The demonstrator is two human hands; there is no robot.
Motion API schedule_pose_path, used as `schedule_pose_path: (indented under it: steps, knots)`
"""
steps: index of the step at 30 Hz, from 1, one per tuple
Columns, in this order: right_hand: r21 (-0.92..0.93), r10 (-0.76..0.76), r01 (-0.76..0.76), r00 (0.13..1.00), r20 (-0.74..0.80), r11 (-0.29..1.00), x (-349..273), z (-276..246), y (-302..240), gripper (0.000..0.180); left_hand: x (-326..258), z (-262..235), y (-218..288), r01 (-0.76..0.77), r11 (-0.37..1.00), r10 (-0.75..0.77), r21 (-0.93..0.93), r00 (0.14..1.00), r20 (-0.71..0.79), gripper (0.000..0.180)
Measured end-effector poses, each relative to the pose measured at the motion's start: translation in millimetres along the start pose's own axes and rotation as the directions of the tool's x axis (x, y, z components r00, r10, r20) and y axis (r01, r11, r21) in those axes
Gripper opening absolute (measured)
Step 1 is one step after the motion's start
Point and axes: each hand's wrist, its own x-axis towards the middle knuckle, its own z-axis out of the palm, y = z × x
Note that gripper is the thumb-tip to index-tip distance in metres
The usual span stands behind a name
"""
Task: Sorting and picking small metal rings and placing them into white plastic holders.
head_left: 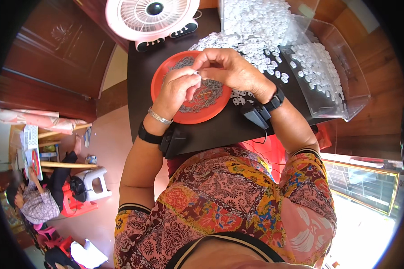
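Above the red plate (166,76) of metal springs: left hand (177,89) and right hand (231,69) pinched shut on one small white piece (196,72) (heaps beyond unassembled); much seemingly left.

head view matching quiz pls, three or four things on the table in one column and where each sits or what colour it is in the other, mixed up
Things:
1. fan
2. round tray
3. clear plastic bin
4. heap of small white pieces

Descriptions:
a. orange-red, under both hands
b. pink and white, at the table's far left edge
c. loose on the dark table, beyond the hands
d. see-through, at the table's right edge, white pieces inside

Pairs: 1-b, 2-a, 3-d, 4-c
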Motion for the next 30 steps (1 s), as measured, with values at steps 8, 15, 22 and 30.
schedule_pose_path:
  steps: [8,15,22,30]
  knots:
    - [-0.207,-0.029,-0.081,0.876,-0.481,0.975,4,-30,2,0.018,5,-7,-5,0.015,0.998,-0.023,-0.063,0.991,-0.128,0.024]
    - [-0.792,-0.216,-0.387,0.821,-0.529,0.473,-11,-84,33,0.019,5,-4,1,-0.029,0.991,0.002,-0.132,0.980,-0.198,0.023]
    - [-0.867,-0.075,-0.441,0.881,-0.468,0.231,-10,-83,49,0.021,4,-4,0,-0.046,0.986,0.013,-0.161,0.979,-0.203,0.023]
    - [-0.875,0.007,-0.434,0.897,-0.443,0.214,-4,-77,52,0.016,3,-3,1,-0.069,0.984,0.034,-0.165,0.979,-0.202,0.023]
